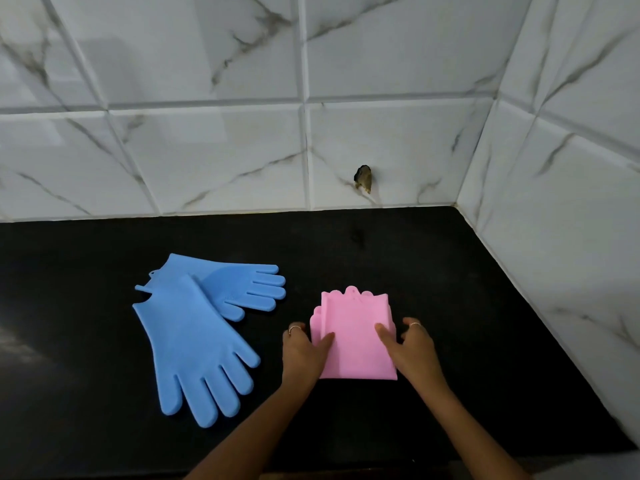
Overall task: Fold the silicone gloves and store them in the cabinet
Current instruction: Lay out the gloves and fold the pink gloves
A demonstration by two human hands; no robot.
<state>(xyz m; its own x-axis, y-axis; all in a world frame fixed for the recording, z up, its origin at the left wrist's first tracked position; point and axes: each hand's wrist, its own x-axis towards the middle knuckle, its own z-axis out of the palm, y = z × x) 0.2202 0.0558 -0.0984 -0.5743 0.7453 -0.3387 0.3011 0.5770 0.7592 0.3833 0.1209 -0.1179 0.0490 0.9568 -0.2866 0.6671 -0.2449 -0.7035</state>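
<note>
A pink silicone glove bundle [355, 336] lies folded into a rough square on the black counter [450, 289], its scalloped cuff edges pointing toward the wall. My left hand [303, 353] grips its left edge, thumb pressed on top. My right hand [412, 348] grips its right edge the same way. Two blue silicone gloves lie unfolded to the left: the near one [194, 344] has its fingers pointing toward me, the far one [239, 285] lies partly under it with fingers pointing right. No cabinet is in view.
White marble-pattern tiles cover the back wall [207, 150] and the right wall [571, 202], meeting in a corner at the counter's far right. A small dark broken spot [363, 178] marks the back wall just above the counter.
</note>
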